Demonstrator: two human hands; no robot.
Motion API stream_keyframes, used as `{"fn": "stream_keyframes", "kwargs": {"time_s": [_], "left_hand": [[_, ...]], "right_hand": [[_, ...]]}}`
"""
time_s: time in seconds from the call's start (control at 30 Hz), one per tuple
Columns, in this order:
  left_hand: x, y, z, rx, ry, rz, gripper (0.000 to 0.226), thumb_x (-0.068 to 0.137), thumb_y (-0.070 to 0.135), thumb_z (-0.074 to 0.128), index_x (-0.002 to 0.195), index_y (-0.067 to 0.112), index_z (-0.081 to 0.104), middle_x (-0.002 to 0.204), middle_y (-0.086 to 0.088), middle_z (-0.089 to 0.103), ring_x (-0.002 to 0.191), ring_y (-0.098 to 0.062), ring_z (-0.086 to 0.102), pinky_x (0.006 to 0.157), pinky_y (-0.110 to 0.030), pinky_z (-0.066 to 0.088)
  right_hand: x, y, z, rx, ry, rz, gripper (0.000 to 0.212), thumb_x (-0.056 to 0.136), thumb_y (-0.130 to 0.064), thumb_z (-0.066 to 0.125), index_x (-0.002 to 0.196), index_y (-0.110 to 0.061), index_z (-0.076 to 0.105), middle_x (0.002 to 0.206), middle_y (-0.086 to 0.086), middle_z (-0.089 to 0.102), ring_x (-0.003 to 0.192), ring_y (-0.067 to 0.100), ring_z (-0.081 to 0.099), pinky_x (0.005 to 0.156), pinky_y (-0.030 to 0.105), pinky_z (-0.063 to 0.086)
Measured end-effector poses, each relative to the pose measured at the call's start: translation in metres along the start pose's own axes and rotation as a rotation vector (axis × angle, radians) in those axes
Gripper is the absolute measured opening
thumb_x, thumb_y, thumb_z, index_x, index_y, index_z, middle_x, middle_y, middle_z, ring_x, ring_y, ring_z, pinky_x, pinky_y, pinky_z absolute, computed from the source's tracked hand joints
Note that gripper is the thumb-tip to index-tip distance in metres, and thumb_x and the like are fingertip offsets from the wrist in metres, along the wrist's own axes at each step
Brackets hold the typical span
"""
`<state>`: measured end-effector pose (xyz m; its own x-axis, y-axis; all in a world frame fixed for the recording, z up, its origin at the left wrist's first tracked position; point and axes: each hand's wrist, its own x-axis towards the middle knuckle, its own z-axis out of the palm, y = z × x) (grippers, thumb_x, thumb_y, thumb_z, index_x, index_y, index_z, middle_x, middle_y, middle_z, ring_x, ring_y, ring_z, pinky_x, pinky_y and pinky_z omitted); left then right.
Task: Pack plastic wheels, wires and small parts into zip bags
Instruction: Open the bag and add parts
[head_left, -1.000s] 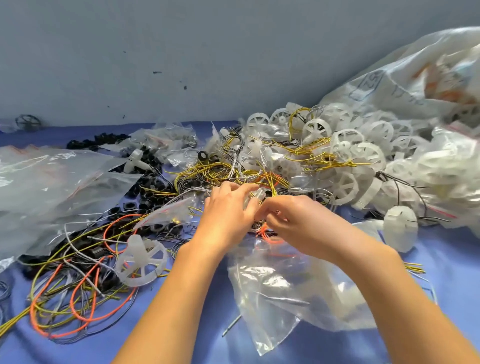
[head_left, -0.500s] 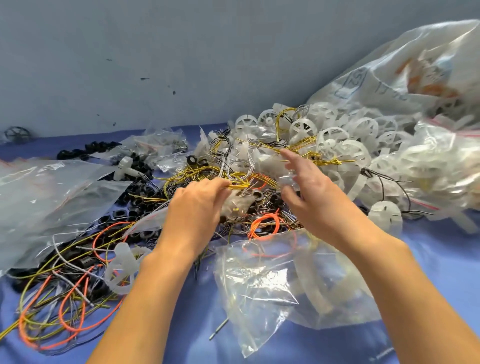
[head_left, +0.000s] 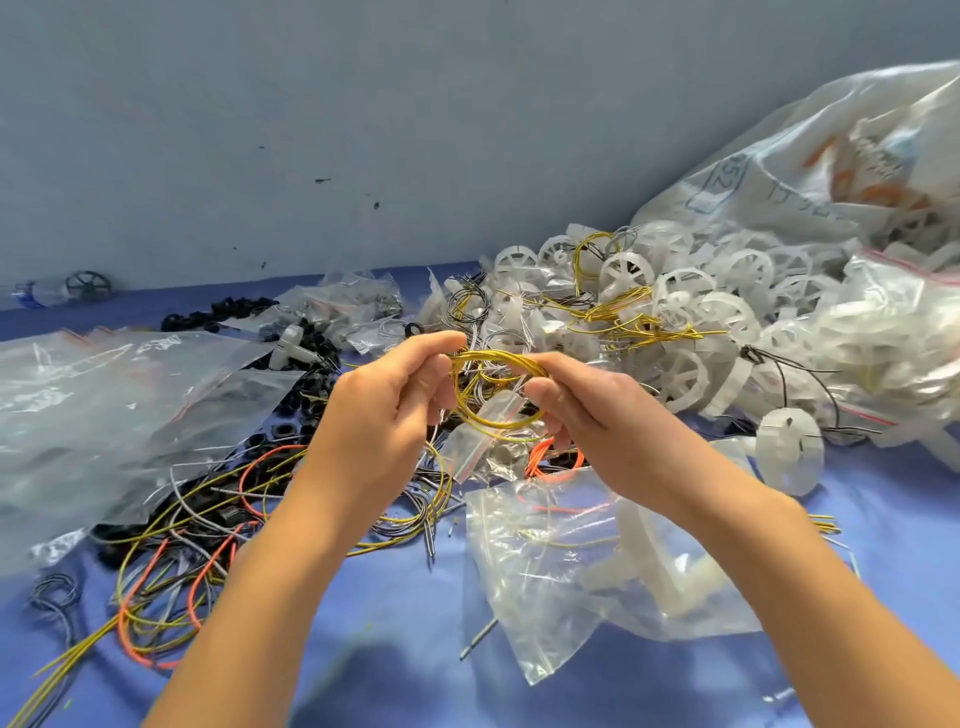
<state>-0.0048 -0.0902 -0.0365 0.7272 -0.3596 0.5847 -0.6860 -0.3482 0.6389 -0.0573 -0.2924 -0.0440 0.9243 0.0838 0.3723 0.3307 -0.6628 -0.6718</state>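
Both the left hand (head_left: 387, 410) and the right hand (head_left: 592, 415) are pinching a yellow wire loop (head_left: 491, 392) between them, above a zip bag (head_left: 550, 571).

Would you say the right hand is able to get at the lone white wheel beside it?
Probably not yet: the right hand pinches the yellow wire coil with the left hand; the path to the white wheel looks free.

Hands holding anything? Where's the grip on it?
A coiled yellow wire: left hand pinches the loop's upper left, right hand its upper right.
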Motion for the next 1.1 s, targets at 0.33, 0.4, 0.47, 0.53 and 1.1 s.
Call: {"fn": "stream_keyframes", "kwargs": {"time_s": [0.33, 0.4, 0.47, 0.53, 1.1], "left_hand": [[-0.005, -0.008, -0.021, 0.445, 0.182, 0.099, 0.028, 0.101, 0.032, 0.042, 0.109, 0.018, 0.065, 0.077, 0.007, 0.063, 0.067, -0.026, 0.060, 0.061, -0.042, 0.051], [-0.005, -0.010, -0.023, 0.448, 0.216, 0.071, 0.027, 0.101, 0.034, 0.041, 0.107, 0.021, 0.063, 0.076, 0.009, 0.063, 0.064, -0.024, 0.057, 0.060, -0.041, 0.049], [-0.003, -0.013, -0.024, 0.423, 0.235, 0.052, 0.027, 0.102, 0.037, 0.039, 0.106, 0.023, 0.062, 0.076, 0.011, 0.062, 0.058, -0.019, 0.051, 0.057, -0.040, 0.048], [-0.002, -0.015, -0.023, 0.369, 0.236, 0.033, 0.025, 0.103, 0.040, 0.039, 0.105, 0.027, 0.060, 0.076, 0.012, 0.063, 0.058, -0.014, 0.052, 0.056, -0.040, 0.049], [-0.004, -0.010, -0.011, -0.046, 0.032, 0.062, 0.021, 0.098, 0.025, 0.056, 0.118, 0.028, 0.060, 0.076, 0.011, 0.067, 0.075, -0.008, 0.066, 0.068, -0.013, 0.047]], "right_hand": [[-0.002, -0.005, -0.006, 0.296, -0.107, 0.076, 0.021, 0.098, -0.023, 0.056, 0.096, -0.013, 0.074, 0.074, -0.005, 0.071, 0.065, 0.020, 0.068, 0.063, 0.032, 0.045], [-0.001, -0.004, -0.006, 0.344, -0.124, 0.097, 0.022, 0.098, -0.024, 0.057, 0.093, -0.010, 0.072, 0.076, 0.000, 0.072, 0.074, 0.027, 0.071, 0.075, 0.045, 0.052], [-0.001, -0.003, -0.005, 0.496, -0.168, 0.116, 0.019, 0.096, -0.022, 0.058, 0.099, -0.010, 0.073, 0.080, -0.003, 0.071, 0.078, 0.024, 0.074, 0.080, 0.039, 0.058], [-0.002, -0.003, -0.003, 0.658, -0.238, 0.135, 0.021, 0.089, -0.022, 0.060, 0.102, -0.017, 0.076, 0.086, -0.002, 0.071, 0.081, 0.020, 0.074, 0.082, 0.028, 0.058], [-0.003, 0.008, -0.005, 0.753, -0.256, 0.183, 0.029, 0.088, -0.025, 0.061, 0.113, -0.019, 0.074, 0.099, 0.008, 0.068, 0.081, 0.015, 0.063, 0.084, 0.025, 0.053]]}}
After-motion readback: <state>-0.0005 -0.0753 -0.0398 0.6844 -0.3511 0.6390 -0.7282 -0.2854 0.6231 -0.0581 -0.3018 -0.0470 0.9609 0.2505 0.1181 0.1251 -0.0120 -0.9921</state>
